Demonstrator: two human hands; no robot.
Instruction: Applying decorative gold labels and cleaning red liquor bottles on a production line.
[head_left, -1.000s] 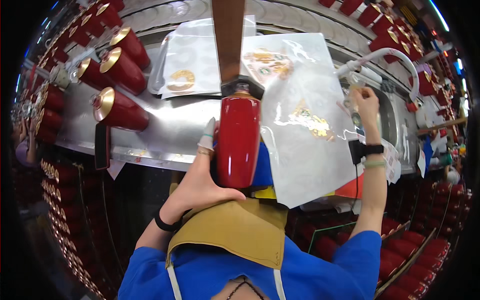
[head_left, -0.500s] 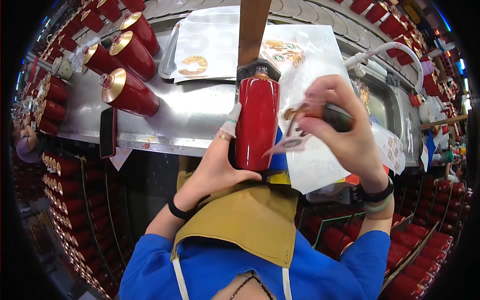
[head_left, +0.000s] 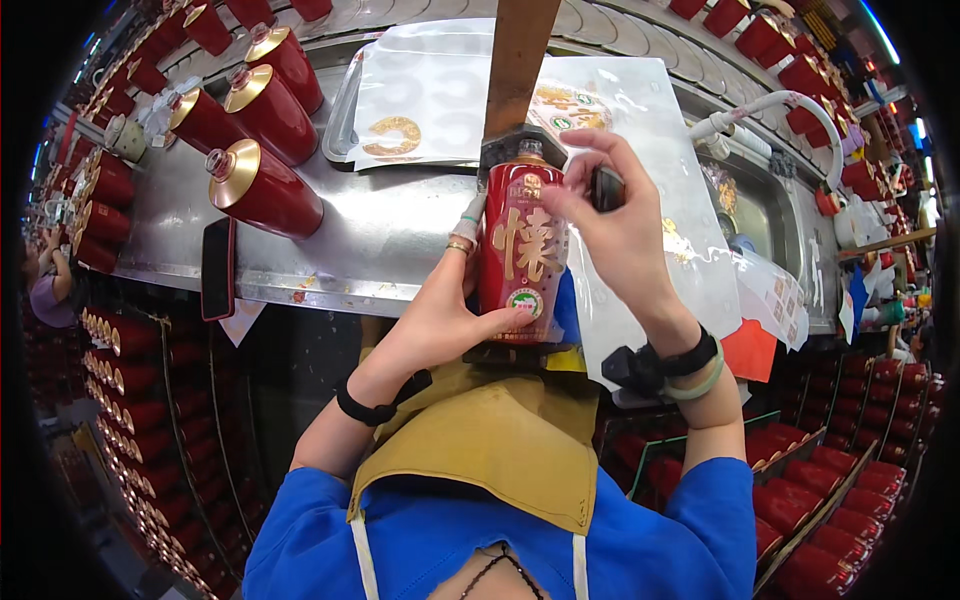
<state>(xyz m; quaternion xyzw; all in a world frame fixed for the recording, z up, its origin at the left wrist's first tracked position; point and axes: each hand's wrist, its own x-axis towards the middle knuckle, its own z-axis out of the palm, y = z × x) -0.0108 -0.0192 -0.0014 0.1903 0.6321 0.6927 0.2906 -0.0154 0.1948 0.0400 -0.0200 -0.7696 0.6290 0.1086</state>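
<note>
In front of me lies a glossy red bottle point(head_left: 490, 205), its neck toward a dark holder point(head_left: 503, 148) below a wooden bar. A clear decal point(head_left: 528, 250) with gold lettering and a green round mark covers its upper face. My left hand point(head_left: 435, 315) grips the bottle's lower left side, the thumb on the decal's lower edge; one finger wears a white cover. My right hand point(head_left: 635, 235) is curled round a dark rounded tool point(head_left: 607, 188), partly hidden in the palm. Its thumb and fingertips are at the decal's upper right.
Several red bottles with gold shoulders point(head_left: 265, 185) stand on the metal counter point(head_left: 350, 230) at left, near a phone point(head_left: 218, 268). Wet decal sheets point(head_left: 425, 85) lie behind on a tray, and a white sheet point(head_left: 650, 130) lies to the right. Beyond it are a sink point(head_left: 765, 205) and white hose point(head_left: 800, 98).
The decal has gone from my right fingers, over the white sheet, onto the bottle's face. My right hand has moved left to the bottle, and my left thumb now lies on the decal.
</note>
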